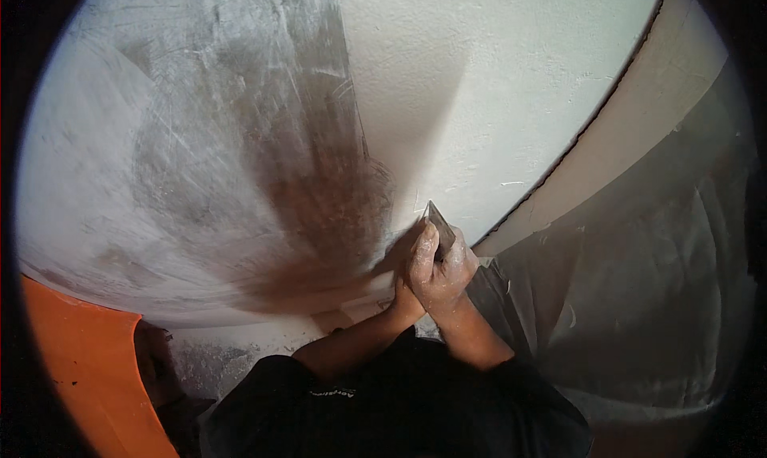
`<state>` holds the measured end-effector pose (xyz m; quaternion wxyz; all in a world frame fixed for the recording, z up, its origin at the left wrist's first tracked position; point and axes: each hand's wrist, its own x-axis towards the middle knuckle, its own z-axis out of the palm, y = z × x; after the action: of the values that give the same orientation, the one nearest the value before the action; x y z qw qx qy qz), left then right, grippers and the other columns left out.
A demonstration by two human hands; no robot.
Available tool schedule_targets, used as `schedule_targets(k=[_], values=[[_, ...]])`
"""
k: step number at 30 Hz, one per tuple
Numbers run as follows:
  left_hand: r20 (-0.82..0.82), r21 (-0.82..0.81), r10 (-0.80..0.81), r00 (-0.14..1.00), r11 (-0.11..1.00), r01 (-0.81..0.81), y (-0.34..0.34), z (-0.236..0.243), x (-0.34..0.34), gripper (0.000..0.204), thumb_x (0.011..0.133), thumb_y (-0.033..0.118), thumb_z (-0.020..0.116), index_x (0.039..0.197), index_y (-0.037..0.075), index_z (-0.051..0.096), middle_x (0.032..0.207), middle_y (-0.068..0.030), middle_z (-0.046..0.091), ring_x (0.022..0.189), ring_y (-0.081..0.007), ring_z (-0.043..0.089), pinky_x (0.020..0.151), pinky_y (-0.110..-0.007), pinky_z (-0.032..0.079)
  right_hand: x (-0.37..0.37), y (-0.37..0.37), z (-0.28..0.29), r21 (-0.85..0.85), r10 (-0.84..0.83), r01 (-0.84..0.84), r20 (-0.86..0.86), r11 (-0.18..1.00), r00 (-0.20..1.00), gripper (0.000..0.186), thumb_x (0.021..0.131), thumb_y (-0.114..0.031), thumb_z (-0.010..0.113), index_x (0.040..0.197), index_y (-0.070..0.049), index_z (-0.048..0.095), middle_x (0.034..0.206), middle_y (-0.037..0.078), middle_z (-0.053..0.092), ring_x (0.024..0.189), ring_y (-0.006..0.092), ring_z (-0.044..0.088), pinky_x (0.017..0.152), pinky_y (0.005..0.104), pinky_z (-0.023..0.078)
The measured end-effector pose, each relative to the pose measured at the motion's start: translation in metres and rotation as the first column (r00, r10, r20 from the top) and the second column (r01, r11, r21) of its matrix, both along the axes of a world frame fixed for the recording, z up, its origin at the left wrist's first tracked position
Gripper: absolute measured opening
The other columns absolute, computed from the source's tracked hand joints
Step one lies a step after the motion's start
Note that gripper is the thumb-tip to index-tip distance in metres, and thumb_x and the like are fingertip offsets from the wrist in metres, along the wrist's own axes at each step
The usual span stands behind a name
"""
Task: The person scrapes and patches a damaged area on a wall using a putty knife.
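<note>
My right hand (444, 276), dusted with white, is closed around a flat grey-bladed tool (439, 228). The tool looks like a scraper or trowel, but its handle is hidden in the grip. Its pointed tip is at the surface of the white plastered wall (495, 114), near the border of a darker grey, smeared patch (248, 98). My left hand (407, 300) crosses in close against the right hand and wrist. Its fingers are hidden behind the right hand, so whether it also grips the tool does not show.
A dark jagged gap (579, 138) runs down the wall's right side. Beyond it hangs grey sheeting (639, 298), which reaches low on the right. An orange sheet or panel (96, 354) stands at the lower left. White-spattered floor (232, 354) shows below the wall.
</note>
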<state>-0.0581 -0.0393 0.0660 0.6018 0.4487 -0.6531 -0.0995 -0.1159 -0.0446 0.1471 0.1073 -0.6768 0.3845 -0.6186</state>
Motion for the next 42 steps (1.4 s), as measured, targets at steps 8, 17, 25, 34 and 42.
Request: schedule_targets(k=[8,17,25,34,42], values=[[0.009,0.12,-0.06,0.998,0.991,0.058,-0.002,0.0,0.001,0.042,0.099,0.017,0.059,0.136,-0.002,0.051,0.128,-0.0188,0.058,0.119,-0.0285,0.056,0.102,-0.038,0.046,0.003,-0.01,0.024,-0.073,-0.003,0.004,0.016,0.997,1.0,0.013,0.093,0.0,0.062,0.103,0.009,0.062,0.081,0.023,0.066,0.062,0.0339,0.066,0.054,0.0387,0.052],[0.026,0.192,-0.102,0.994,0.977,0.095,0.005,-0.006,-0.002,0.041,0.102,0.02,0.056,0.137,0.0,0.05,0.129,-0.0151,0.057,0.121,-0.0208,0.055,0.104,-0.034,0.044,0.003,-0.007,0.029,-0.12,-0.076,0.074,-0.011,0.99,0.997,0.008,0.095,-0.001,0.059,0.095,0.006,0.062,0.065,0.015,0.063,0.055,0.0278,0.065,0.051,0.0361,0.048],[-0.04,0.251,-0.1,0.994,0.962,0.107,0.01,-0.018,-0.009,0.039,0.104,0.02,0.054,0.137,0.001,0.051,0.128,-0.0139,0.057,0.12,-0.0186,0.055,0.103,-0.033,0.044,-0.007,-0.004,0.037,-0.082,-0.031,0.027,-0.049,0.996,0.998,0.009,0.095,-0.001,0.058,0.099,0.006,0.063,0.072,0.02,0.064,0.06,0.0344,0.067,0.054,0.0371,0.05],[-0.533,0.273,-0.179,0.827,0.889,0.367,0.009,-0.021,-0.024,0.027,0.105,0.019,0.05,0.124,0.0,0.055,0.115,-0.0135,0.062,0.106,-0.0215,0.059,0.09,-0.036,0.049,-0.021,-0.002,0.047,-0.029,0.066,-0.068,-0.063,0.997,0.996,0.012,0.099,-0.006,0.056,0.098,0.005,0.06,0.068,0.019,0.062,0.055,0.0325,0.062,0.052,0.039,0.049],[-0.682,0.187,-0.195,0.705,0.885,0.426,0.033,0.098,0.028,0.04,0.108,0.024,0.039,0.102,-0.003,0.067,0.07,-0.0004,0.061,0.064,-0.0067,0.054,0.058,-0.024,0.043,-0.024,0.028,0.055,0.356,0.333,-0.663,0.652,0.658,0.681,0.023,0.105,-0.017,0.055,0.098,0.003,0.063,0.065,0.008,0.063,0.046,0.013,0.055,0.044,0.0252,0.043]])
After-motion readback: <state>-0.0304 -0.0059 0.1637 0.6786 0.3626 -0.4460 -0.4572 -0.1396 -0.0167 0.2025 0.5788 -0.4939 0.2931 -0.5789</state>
